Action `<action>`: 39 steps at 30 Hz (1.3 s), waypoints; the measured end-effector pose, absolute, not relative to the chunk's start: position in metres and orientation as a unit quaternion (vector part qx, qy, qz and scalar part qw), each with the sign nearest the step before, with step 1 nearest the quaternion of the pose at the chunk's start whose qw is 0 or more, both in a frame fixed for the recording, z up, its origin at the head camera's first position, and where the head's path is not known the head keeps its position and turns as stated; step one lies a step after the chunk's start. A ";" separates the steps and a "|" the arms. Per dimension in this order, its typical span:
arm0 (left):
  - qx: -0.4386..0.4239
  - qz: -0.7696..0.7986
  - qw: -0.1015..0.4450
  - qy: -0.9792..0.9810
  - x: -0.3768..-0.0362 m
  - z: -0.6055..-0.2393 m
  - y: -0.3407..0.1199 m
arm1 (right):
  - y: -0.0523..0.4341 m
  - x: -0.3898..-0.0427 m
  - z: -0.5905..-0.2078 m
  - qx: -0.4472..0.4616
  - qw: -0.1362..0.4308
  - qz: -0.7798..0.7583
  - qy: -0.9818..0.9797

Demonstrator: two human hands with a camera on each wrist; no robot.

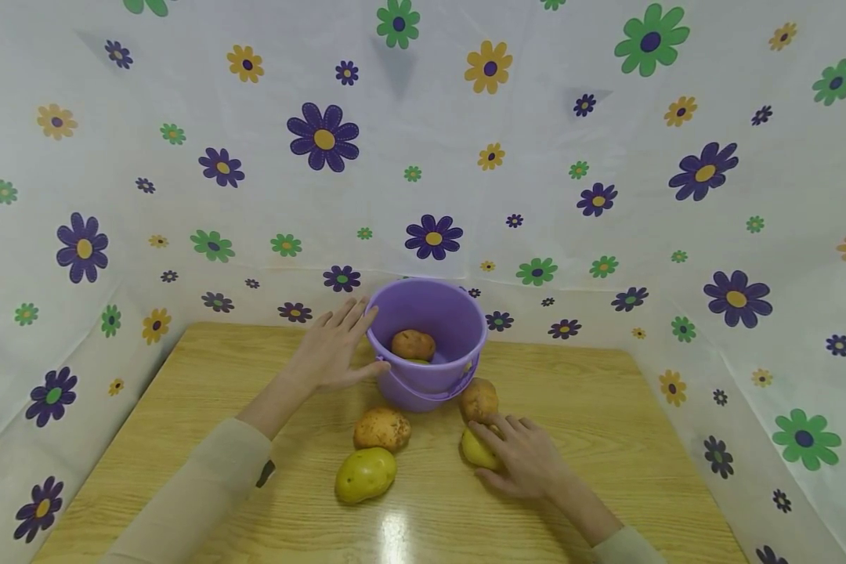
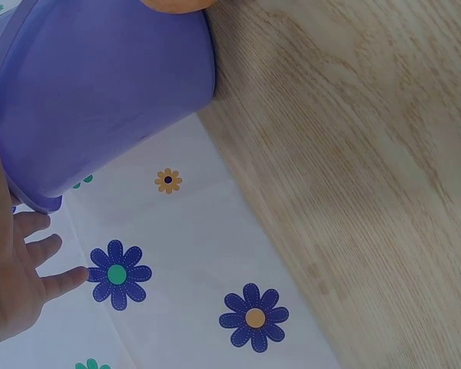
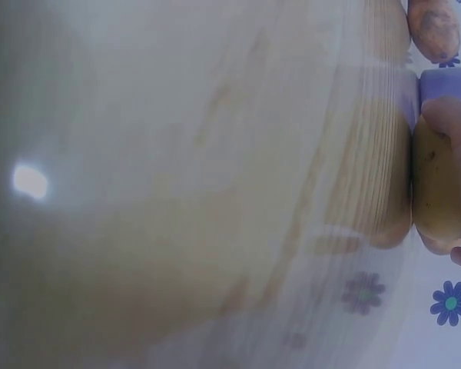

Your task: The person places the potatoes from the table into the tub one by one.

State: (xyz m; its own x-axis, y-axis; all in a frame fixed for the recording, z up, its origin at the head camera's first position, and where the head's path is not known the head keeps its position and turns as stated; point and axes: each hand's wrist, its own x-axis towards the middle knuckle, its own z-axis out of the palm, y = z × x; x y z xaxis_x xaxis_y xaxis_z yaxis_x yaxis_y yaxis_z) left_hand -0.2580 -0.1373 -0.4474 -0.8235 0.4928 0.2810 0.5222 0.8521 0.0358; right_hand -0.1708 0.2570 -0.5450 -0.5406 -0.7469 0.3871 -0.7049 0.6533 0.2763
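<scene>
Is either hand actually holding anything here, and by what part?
The right hand grips a yellow potato from above. The left hand only rests flat against the purple bucket side.

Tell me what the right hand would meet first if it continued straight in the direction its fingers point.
The right hand lies on a yellow potato, fingers pointing up-left. Straight on, it would probably meet the brown potato first, then the bucket just behind; depth is hard to judge.

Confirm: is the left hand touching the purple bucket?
Touching. In the head view the left hand lies open against the side of the purple bucket, thumb on its wall and fingertips at the rim, no gap visible.
</scene>
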 end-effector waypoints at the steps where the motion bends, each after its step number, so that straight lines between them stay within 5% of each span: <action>1: -0.266 -0.056 0.132 -0.953 -0.258 -0.447 -0.137 | 0.257 -0.171 -0.545 0.414 0.243 -0.044 -0.876; 39: -0.263 -0.049 0.121 -0.956 -0.257 -0.446 -0.137 | 0.248 -0.175 -0.535 0.431 0.275 -0.030 -0.859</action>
